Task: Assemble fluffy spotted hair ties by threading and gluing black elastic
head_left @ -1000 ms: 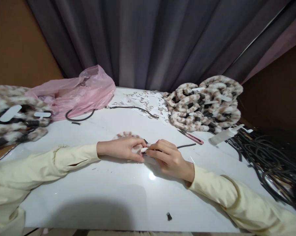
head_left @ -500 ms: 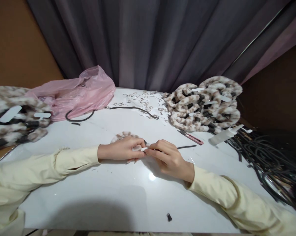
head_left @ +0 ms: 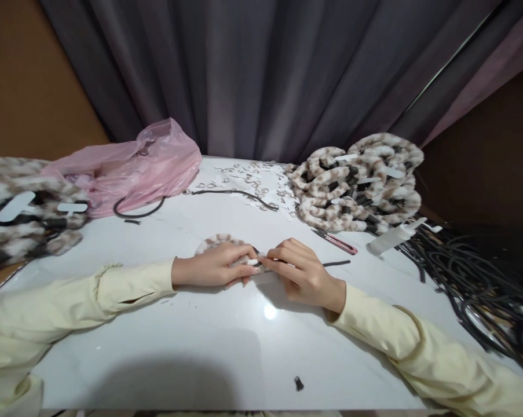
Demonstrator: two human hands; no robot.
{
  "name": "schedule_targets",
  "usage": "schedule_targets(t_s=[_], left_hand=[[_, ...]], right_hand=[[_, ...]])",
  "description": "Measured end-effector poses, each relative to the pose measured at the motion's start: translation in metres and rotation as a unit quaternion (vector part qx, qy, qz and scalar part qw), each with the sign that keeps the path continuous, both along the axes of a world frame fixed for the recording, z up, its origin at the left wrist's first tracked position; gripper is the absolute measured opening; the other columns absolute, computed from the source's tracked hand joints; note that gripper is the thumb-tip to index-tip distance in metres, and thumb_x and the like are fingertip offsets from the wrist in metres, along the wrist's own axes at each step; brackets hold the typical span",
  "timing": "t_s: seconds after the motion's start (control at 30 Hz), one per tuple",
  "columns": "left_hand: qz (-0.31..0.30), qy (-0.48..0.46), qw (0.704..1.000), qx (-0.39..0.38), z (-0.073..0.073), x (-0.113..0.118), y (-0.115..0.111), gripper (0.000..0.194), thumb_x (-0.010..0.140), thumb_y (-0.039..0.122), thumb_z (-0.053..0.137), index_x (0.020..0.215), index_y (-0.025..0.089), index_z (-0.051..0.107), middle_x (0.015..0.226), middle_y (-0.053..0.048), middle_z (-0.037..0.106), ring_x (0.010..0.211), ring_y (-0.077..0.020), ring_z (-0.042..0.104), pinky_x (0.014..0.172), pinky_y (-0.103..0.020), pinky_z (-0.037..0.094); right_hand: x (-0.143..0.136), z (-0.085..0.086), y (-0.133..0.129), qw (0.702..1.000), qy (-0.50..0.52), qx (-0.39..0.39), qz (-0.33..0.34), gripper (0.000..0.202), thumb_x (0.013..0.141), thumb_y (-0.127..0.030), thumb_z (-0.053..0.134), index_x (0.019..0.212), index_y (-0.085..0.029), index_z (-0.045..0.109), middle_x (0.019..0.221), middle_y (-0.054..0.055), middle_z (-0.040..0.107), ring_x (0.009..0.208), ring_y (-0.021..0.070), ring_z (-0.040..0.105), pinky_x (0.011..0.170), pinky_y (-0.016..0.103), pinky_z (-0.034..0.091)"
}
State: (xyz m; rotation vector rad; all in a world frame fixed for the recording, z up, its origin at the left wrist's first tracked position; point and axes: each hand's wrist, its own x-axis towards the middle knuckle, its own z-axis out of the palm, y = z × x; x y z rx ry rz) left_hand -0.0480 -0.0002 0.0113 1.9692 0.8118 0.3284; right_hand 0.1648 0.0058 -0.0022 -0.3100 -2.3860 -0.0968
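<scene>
The near table edge runs well below both hands, with bare white tabletop (head_left: 191, 353) between, while the pink bag (head_left: 143, 168) lies beyond the left hand (head_left: 218, 266) and the fluffy bundle (head_left: 369, 179), pink-handled cutter (head_left: 337, 241) and white bottle (head_left: 389, 238) bound the right hand's far side. Palm down, forearm slanting in from the left, the left hand curls its fingers round the fluffy loop (head_left: 222, 238), which lies partly beneath it; the right hand (head_left: 302, 275), angled inward, has thumb and fingers nearly closed beside the loop's end, their exact grip unclear.
</scene>
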Motion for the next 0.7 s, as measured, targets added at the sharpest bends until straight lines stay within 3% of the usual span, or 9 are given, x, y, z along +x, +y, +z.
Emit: schedule_targets(t_s=[0.17,0.33,0.53,0.7], left_hand=[[0.016,-0.027,0.999,-0.007,-0.003,-0.001,-0.002,0.020,0.092,0.037,0.038,0.095,0.018,0.041,0.048,0.009,0.045,0.045,-0.0101,0.045,0.052,-0.021,0.037],[0.011,-0.001,0.993,0.114,-0.004,-0.002,-0.003,0.015,0.092,0.030,0.039,0.090,0.017,0.046,0.073,0.000,0.057,0.060,-0.0114,0.052,0.059,-0.023,0.038],[-0.009,-0.004,0.972,0.236,-0.013,-0.004,-0.007,0.013,0.092,0.024,0.038,0.089,0.016,0.048,0.070,-0.001,0.056,0.063,-0.0129,0.055,0.061,-0.023,0.041],[-0.024,-0.021,0.943,0.332,-0.018,-0.006,-0.014,0.016,0.091,0.020,0.039,0.105,0.015,0.044,0.084,-0.006,0.063,0.069,-0.0146,0.062,0.062,-0.023,0.044]], right_hand=[[0.000,0.000,0.001,1.000,0.004,0.011,-0.002,0.034,0.072,0.003,0.043,0.100,-0.012,0.054,0.082,0.011,0.062,0.070,0.0179,0.047,0.058,0.031,0.040],[0.002,0.004,0.003,0.998,0.003,0.045,-0.033,0.033,0.073,0.001,0.043,0.101,-0.013,0.055,0.084,0.009,0.065,0.073,0.0187,0.048,0.060,0.033,0.038],[0.001,0.007,0.002,0.991,0.009,0.086,-0.098,0.031,0.073,0.002,0.045,0.095,-0.015,0.060,0.096,0.006,0.067,0.085,0.0222,0.050,0.069,0.038,0.036],[-0.004,0.007,0.001,0.991,0.010,0.068,-0.118,0.023,0.082,-0.003,0.047,0.093,-0.014,0.063,0.089,0.008,0.065,0.076,0.0188,0.046,0.061,0.033,0.034]])
